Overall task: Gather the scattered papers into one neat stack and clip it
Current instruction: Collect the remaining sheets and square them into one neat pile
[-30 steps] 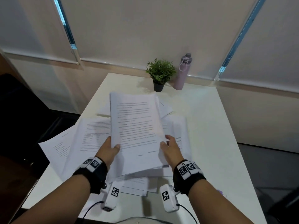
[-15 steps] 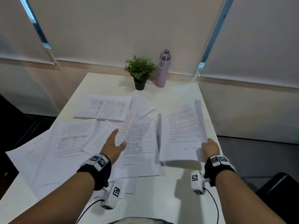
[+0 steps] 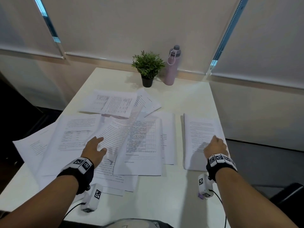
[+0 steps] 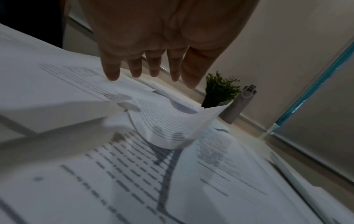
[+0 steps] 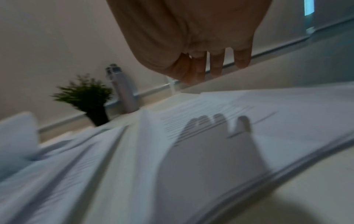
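A gathered stack of printed sheets (image 3: pixel 200 129) lies flat on the white table's right side. My right hand (image 3: pixel 214 142) hovers over its near end with straight fingers, and in the right wrist view this hand (image 5: pixel 214 71) casts its shadow on the stack (image 5: pixel 268 121) without holding it. Scattered papers (image 3: pixel 141 137) overlap across the left and middle. My left hand (image 3: pixel 101 144) reaches over a sheet (image 3: pixel 115 132) that curls up at its right edge. In the left wrist view its fingers (image 4: pixel 113 72) are spread and straight above that curled sheet (image 4: pixel 172 125), gripping nothing.
A potted plant (image 3: pixel 148 68) and a lilac bottle (image 3: pixel 172 66) stand at the table's far edge. One sheet (image 3: pixel 31 145) hangs over the left edge. A small purple object (image 3: pixel 201 195) lies near the front right, partly hidden by the wrist camera. Bare table (image 3: pixel 164 195) lies in front.
Both hands held the stack a second ago. The right hand carried it to the right, laid it down and let go. The left hand moved onto the scattered sheets.
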Demonstrator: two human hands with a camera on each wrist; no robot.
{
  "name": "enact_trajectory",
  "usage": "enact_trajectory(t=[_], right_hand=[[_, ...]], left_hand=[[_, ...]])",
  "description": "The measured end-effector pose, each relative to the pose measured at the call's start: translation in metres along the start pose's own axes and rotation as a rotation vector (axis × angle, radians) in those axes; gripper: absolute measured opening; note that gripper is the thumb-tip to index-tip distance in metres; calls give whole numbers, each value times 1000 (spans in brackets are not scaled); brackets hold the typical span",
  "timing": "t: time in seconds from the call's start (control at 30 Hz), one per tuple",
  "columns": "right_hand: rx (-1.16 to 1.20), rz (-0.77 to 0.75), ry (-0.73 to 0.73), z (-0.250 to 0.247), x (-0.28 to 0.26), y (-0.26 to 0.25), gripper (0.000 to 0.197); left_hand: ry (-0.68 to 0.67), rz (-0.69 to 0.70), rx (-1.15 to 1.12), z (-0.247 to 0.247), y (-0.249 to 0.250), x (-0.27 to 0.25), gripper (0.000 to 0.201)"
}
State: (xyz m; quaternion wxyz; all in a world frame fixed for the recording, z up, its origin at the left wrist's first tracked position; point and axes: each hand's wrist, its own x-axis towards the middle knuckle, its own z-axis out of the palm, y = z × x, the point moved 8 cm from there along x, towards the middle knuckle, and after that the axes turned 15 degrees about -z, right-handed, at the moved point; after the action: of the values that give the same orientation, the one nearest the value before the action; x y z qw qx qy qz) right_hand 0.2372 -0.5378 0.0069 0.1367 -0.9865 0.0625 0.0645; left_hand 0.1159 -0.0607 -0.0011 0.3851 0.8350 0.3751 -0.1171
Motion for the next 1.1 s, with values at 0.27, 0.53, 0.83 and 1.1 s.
enact_trajectory(t=[0.27,0.53,0.83,1.1], right_hand=[[609,-402,-230,58,-43,-176,35],[730,-497,-571,104,-97,-288,54],[677,-160,-122,108,-67,-242,20],[423,63,-16,115,-67,-160,52]], left_hand=[[73,-216,198,-35,-65,34,57],[42,-330,222,-73,-122,55,57],[25,-365,235,-107,-142,86,56],[133,-347,280,-119,-140,96,46]])
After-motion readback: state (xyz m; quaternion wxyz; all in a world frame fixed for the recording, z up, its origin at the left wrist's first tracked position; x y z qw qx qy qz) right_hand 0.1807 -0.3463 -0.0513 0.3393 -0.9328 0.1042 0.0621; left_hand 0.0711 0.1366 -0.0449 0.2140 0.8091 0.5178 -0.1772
